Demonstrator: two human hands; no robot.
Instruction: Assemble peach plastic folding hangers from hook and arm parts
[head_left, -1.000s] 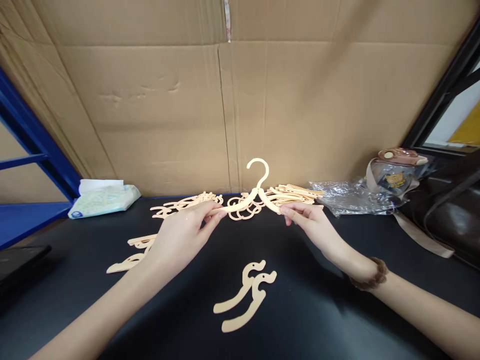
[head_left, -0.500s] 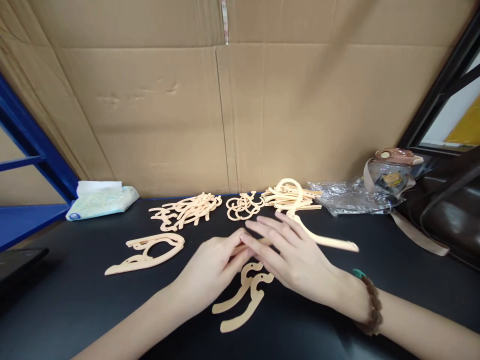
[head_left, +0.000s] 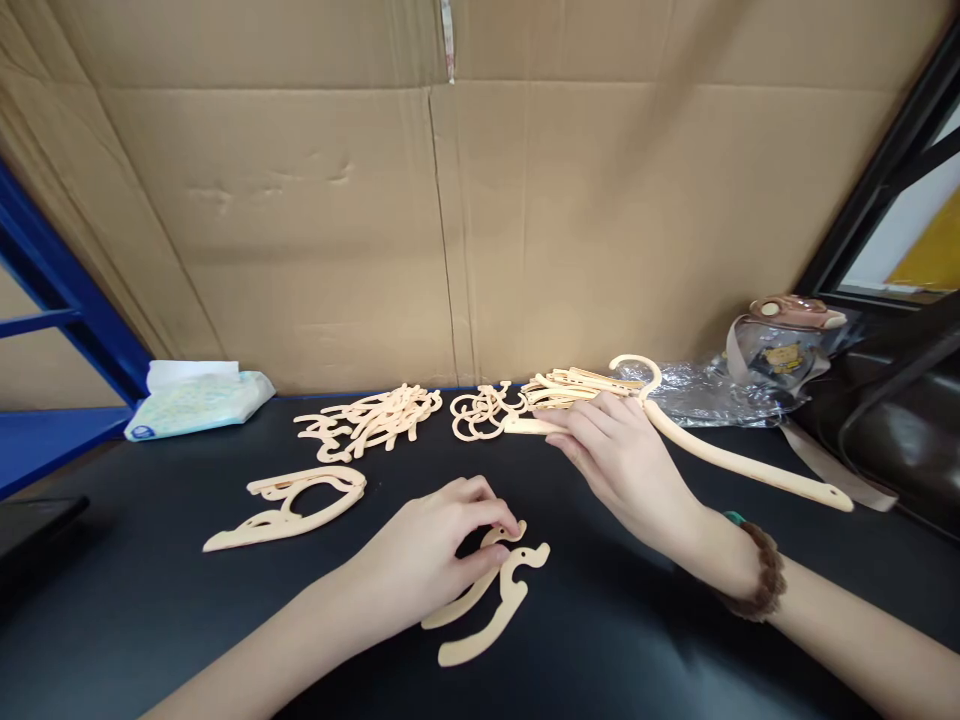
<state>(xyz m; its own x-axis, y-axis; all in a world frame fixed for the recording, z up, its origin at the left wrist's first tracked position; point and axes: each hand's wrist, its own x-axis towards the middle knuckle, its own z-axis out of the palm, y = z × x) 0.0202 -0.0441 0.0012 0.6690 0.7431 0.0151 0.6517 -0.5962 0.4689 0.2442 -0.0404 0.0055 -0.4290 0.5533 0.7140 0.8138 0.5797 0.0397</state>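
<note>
My right hand (head_left: 619,460) grips an assembled beige hanger (head_left: 735,462) near its hook and holds it out to the right, its long arm slanting down over the black table (head_left: 150,620). My left hand (head_left: 435,550) curls its fingers round the top of the nearer of two loose beige hanger arms (head_left: 491,605) lying side by side in front of me. Behind them lie a heap of arms (head_left: 371,420), a heap of hooks (head_left: 484,412) and a stack of bars (head_left: 574,388).
A pair of joined hanger pieces (head_left: 289,505) lies at left. A tissue pack (head_left: 199,400) sits at back left beside a blue rack (head_left: 52,300). Crumpled plastic (head_left: 697,395), a lidded jar (head_left: 784,345) and a dark bag (head_left: 892,420) crowd the right. A cardboard wall (head_left: 480,200) stands behind.
The assembled hanger was held up by both hands, then brought down. My right hand has now carried it off to the right, and my left hand has dropped onto the loose arms.
</note>
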